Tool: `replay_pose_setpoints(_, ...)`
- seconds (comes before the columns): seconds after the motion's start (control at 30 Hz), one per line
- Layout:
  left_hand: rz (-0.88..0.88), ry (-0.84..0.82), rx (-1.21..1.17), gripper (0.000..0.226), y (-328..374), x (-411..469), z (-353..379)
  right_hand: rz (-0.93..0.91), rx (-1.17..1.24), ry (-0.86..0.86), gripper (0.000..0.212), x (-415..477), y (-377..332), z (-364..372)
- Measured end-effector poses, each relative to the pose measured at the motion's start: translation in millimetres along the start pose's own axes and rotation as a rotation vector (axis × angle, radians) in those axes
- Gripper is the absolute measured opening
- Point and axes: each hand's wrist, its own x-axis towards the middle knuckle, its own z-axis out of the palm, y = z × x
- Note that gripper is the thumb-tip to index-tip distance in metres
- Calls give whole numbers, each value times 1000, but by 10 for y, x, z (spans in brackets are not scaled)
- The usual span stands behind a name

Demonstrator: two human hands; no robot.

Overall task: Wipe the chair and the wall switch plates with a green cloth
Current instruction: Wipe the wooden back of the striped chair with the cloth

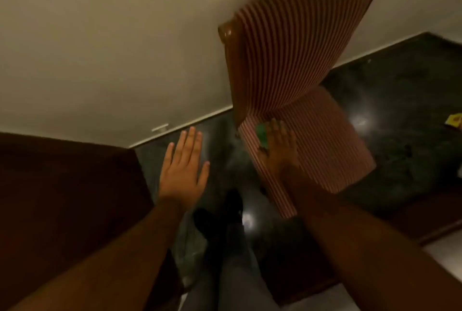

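A brown chair [287, 60] with a ribbed, striped back and seat stands against the cream wall at the upper right. My right hand [280, 145] lies flat on the chair's seat, pressing a green cloth [263, 135] against it; only a strip of the cloth shows beside my fingers. My left hand [185, 168] hovers to the left of the seat over the dark floor, fingers spread, holding nothing. No wall switch plate is in view.
A dark wooden piece of furniture [67, 198] fills the lower left. The floor [400, 110] is dark polished stone with light glare. A small yellow object [453, 123] lies on the floor at the right edge. My legs [235, 260] show below.
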Motion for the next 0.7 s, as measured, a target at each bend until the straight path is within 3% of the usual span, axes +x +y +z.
replay_pose_setpoints(0.13,-33,-82,91,78,-72,39,342,-15,-127,-184,108,419,189,396)
replay_pose_setpoints(0.27,-32,-79,103,77,-219,36,502,-26,-66,-185,117,630,222,651)
replay_pose_setpoints(0.43,-42,-76,120,77,-357,89,486,-29,58,-86,77,824,304,643)
replay_pose_setpoints(0.6,-111,-22,102,80,-451,59,210,-30,140,-91,69,778,235,381)
replay_pose_setpoints(0.7,-142,33,97,80,-511,-22,-176,-161,226,64,66,496,-20,104)
